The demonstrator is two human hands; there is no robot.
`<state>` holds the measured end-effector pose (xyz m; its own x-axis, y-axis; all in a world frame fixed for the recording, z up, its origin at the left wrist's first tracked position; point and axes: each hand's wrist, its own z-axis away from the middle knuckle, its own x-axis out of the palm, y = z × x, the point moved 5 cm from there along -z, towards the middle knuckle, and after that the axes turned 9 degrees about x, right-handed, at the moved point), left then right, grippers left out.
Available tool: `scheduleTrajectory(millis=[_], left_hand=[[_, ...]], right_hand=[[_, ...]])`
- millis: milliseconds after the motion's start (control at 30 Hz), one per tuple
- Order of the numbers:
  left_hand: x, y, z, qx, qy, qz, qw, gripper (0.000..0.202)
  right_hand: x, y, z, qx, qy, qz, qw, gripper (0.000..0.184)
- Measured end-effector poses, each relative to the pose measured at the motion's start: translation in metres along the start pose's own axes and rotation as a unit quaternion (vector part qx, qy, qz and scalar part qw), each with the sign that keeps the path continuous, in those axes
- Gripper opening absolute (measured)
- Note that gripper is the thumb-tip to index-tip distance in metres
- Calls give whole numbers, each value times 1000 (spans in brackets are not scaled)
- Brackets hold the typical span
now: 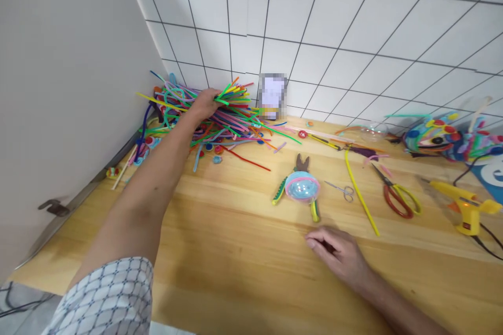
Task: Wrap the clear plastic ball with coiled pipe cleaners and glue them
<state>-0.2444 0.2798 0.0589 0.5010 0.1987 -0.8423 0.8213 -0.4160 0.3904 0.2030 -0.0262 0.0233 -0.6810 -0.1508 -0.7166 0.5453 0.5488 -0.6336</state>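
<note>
At the back left, my left hand (205,104) reaches into a heap of many-coloured pipe cleaners (231,120). It is closed around a bunch of them, whose ends stick out past the fingers; the fingertips are hidden. My right hand (341,255) rests on the wooden table (236,251) at the front, its fingers loosely curled and nothing visible in them. Just beyond it lie pliers (280,191) with green and yellow handles. On top of the pliers sits a clear dome (302,187) lined with light blue and rimmed with pink.
Right of the pliers lie small scissors (348,193), a yellow pipe cleaner (359,196), larger scissors (398,204) and a yellow glue gun (467,204) with its cord. Colourful fish-like figures (432,138) stand at the back right. A blurred-out upright object (273,95) leans against the tiled wall (306,5).
</note>
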Motion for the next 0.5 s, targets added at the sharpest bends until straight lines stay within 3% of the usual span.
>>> scheduleTrajectory(millis=[167,500], left_hand=[[-15,-1,4,-77,73,124,987,41],[-35,15,10,-136,112,185,967,24]], right_hand=[[0,1,0,16,-15,-4,1000,18],[0,0,-1,16,-11,4,1000,20]])
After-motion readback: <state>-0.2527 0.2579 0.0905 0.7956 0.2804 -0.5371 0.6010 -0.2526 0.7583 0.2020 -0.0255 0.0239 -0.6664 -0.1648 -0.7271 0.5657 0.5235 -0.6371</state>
